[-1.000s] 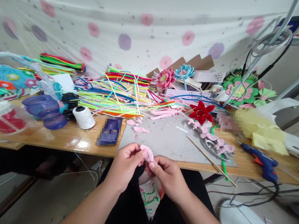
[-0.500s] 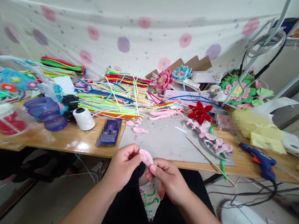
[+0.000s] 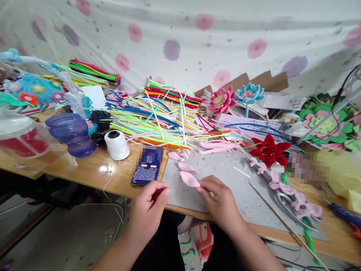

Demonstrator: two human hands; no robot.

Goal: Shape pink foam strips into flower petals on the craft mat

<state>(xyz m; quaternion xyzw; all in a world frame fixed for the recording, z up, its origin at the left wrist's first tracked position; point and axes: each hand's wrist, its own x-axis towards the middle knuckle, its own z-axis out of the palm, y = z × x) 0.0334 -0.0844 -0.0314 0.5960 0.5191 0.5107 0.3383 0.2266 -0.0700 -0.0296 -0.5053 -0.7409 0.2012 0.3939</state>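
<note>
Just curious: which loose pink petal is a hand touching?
The front petal, its tip in the right hand; the petals behind it lie untouched.

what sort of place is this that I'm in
Probably a craft workspace: piles of colourful fuzzy stems lie on the table, a red flower sits nearby, and your right hand pinches a pink petal-shaped piece.

Held petal (image 3: 189, 179): pale pink, leaf-shaped; narrow tail pinched in the right hand (image 3: 220, 199), broad end toward 10 o'clock; contact with the grey mat (image 3: 223, 186) unclear.
Second petal (image 3: 187, 167): same pink, on the mat, just beside the first at 11 o'clock, tail toward 3.
Third petal (image 3: 174, 156): similar, near the second at 10 o'clock.
</note>
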